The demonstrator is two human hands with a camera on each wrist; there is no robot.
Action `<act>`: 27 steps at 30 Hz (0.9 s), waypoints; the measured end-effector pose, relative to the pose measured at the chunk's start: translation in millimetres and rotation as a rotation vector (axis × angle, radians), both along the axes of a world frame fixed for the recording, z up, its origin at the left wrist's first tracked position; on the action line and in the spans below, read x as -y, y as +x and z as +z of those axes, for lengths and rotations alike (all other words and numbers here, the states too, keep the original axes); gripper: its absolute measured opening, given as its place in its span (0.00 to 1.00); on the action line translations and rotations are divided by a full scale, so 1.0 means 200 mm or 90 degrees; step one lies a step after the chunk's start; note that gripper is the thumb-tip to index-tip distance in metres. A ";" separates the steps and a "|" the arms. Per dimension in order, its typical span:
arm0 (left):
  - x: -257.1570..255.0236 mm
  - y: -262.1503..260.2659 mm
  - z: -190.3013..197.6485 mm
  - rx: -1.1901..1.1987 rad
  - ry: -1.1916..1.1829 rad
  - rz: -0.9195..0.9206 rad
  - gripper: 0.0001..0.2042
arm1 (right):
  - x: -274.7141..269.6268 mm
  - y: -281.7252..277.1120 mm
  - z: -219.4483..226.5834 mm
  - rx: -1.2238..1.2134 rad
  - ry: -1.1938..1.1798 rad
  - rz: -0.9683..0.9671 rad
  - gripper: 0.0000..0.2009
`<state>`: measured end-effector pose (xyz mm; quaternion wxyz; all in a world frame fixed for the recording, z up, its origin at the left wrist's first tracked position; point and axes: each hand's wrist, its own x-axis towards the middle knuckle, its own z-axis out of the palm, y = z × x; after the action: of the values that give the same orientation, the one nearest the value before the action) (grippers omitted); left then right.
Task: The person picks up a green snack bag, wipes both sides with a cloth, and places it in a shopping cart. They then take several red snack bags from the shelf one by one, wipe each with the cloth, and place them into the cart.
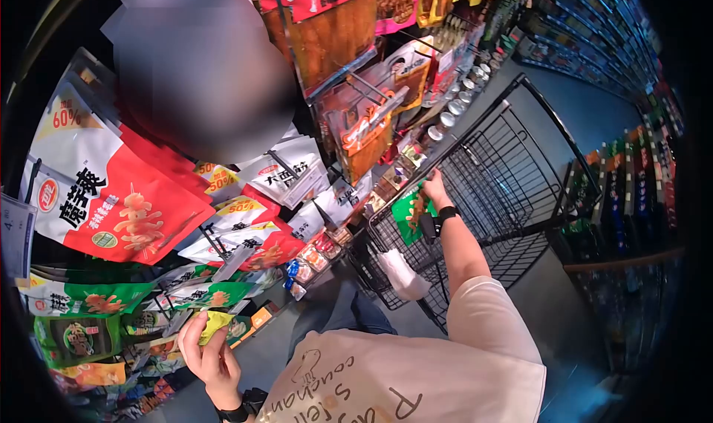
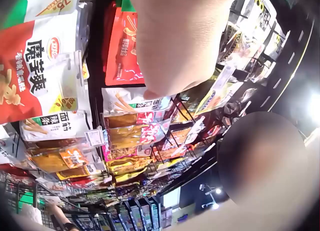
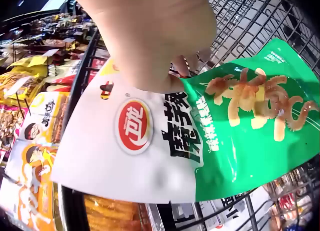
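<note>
In the head view my left hand (image 1: 212, 360) is at the lower left beside the shelf, its fingers and thumb around a small yellow-green packet (image 1: 215, 326). The left wrist view shows only the back of that hand (image 2: 180, 41), in front of a red bag (image 2: 122, 51); its fingers are hidden. Over the near end of a black wire cart (image 1: 512, 170), my right hand (image 1: 437, 189) grips a green and white snack bag (image 1: 407, 213). Close up, the right hand (image 3: 155, 36) holds this bag (image 3: 245, 146) by its upper edge, with the printed front showing.
Hanging snack bags (image 1: 119, 193) fill the rack on the left, with price tags (image 1: 16, 233) on it. A white bundle (image 1: 401, 274) hangs at the cart's near side. Another shelf (image 1: 624, 263) stands right of the cart. A blurred round area covers part of the rack.
</note>
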<state>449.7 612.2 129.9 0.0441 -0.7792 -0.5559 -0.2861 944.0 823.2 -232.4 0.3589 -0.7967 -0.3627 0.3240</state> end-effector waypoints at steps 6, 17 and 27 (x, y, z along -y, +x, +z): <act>-0.03 0.05 -0.01 0.013 -0.031 0.022 0.09 | 0.13 0.09 0.07 -0.227 -0.100 0.112 0.19; -0.30 0.48 -0.35 0.530 -0.607 -0.247 0.23 | 0.73 0.02 0.88 -0.386 0.382 -0.145 0.11; -0.37 0.77 -0.75 0.637 -0.584 -0.429 0.20 | 1.01 -0.64 0.93 -0.662 0.296 -0.118 0.14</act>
<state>603.2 685.5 -21.0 -0.6321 -0.6241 -0.3048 -0.3437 815.1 620.9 -46.9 0.6824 -0.4618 -0.1287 0.5519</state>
